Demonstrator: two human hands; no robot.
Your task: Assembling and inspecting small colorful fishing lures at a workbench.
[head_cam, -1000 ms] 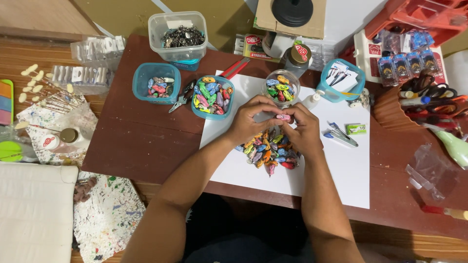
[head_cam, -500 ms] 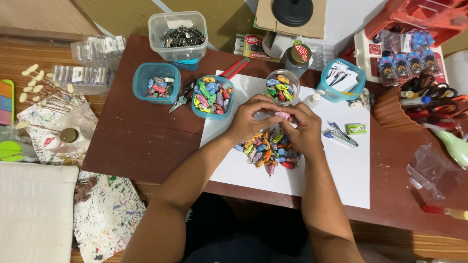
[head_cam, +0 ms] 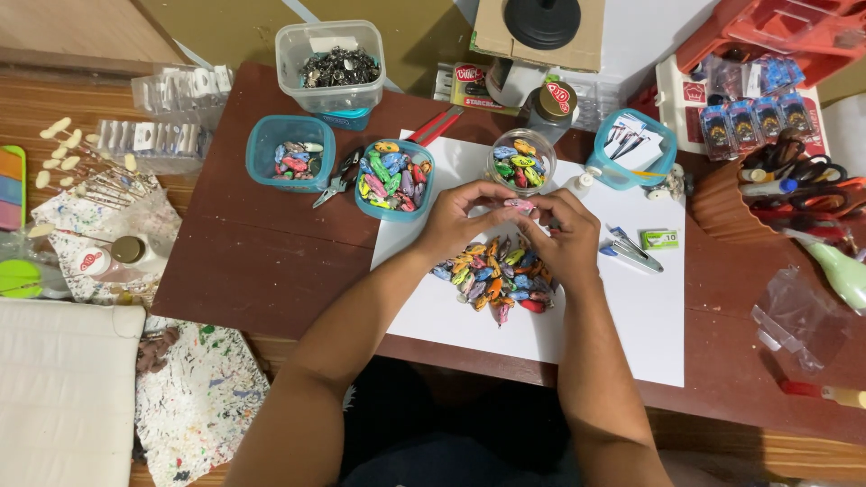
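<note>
Both hands, left hand point(head_cam: 460, 221) and right hand point(head_cam: 564, 239), pinch one small pink bead point(head_cam: 520, 206) above the colourful bead pile point(head_cam: 496, 275). A small green-and-white box point(head_cam: 659, 238) lies on the white sheet point(head_cam: 622, 316), right of them.

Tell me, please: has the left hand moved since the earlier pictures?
No. The left hand keeps the same place beside the round glass jar, above the pile of coloured pieces.

My left hand point(head_cam: 465, 221) and right hand point(head_cam: 564, 239) meet over the bead pile point(head_cam: 496, 280) on the paper sheet point(head_cam: 631, 316). Behind sit the bowl point(head_cam: 394, 180) and jar point(head_cam: 520, 162); right, perhaps a stapler point(head_cam: 631, 250).
</note>
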